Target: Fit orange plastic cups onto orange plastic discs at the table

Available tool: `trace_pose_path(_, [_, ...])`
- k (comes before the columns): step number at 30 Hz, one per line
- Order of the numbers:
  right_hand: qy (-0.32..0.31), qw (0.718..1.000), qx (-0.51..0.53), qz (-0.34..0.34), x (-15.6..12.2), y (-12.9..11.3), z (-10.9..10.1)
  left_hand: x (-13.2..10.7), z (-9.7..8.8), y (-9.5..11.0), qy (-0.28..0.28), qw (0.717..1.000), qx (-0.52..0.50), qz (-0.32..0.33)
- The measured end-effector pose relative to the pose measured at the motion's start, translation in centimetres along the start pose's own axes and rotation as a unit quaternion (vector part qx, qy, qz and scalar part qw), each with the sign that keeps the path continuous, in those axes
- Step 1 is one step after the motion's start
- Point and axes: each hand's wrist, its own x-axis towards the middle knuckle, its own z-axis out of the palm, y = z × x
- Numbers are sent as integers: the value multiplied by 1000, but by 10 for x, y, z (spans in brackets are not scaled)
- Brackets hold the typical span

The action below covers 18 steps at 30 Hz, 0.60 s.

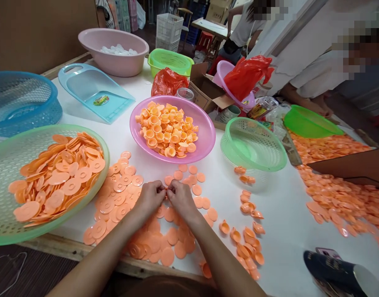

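My left hand (150, 198) and my right hand (181, 199) meet fingertip to fingertip over the white table (279, 214), both pinched on a small orange plastic piece (166, 189) mostly hidden between them. Flat orange discs (121, 194) lie scattered under and around my hands. Folded, cup-shaped orange pieces (247, 235) lie to the right of my right forearm. A pink bowl (204, 136) just beyond my hands holds a heap of folded orange cups (166, 130).
A green mesh basket (3, 214) of orange discs sits at left, an empty green basket (254, 144) at right. Further back are a blue basket (20, 103), a blue scoop (95, 90), a pink basin (113, 51) and red bags (167, 82). Other people sit at the far right beside more discs (335, 194).
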Motion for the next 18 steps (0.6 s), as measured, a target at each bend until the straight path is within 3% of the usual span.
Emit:
trace_pose_path(6, [35, 999, -2, -5, -6, -7, 9, -3, 10, -6, 65, 997, 18, 37])
trace_pose_path(10, [-22, 994, 104, 25, -13, -5, -21, -18, 2, 4, 46, 997, 42, 55])
trace_pose_path(12, [9, 988, 146, 50, -24, 2, -45, -24, -9, 20, 47, 996, 15, 71])
trace_pose_path(14, [71, 989, 118, 61, -40, 11, -64, -20, -27, 49, 87, 991, -14, 103])
trace_pose_path(16, [82, 994, 46, 59, -58, 18, -70, -4, -49, 86, 157, 976, -23, 152])
trace_pose_path(18, [56, 996, -32, 65, -73, 23, -66, 18, -70, 120, 208, 958, -43, 193])
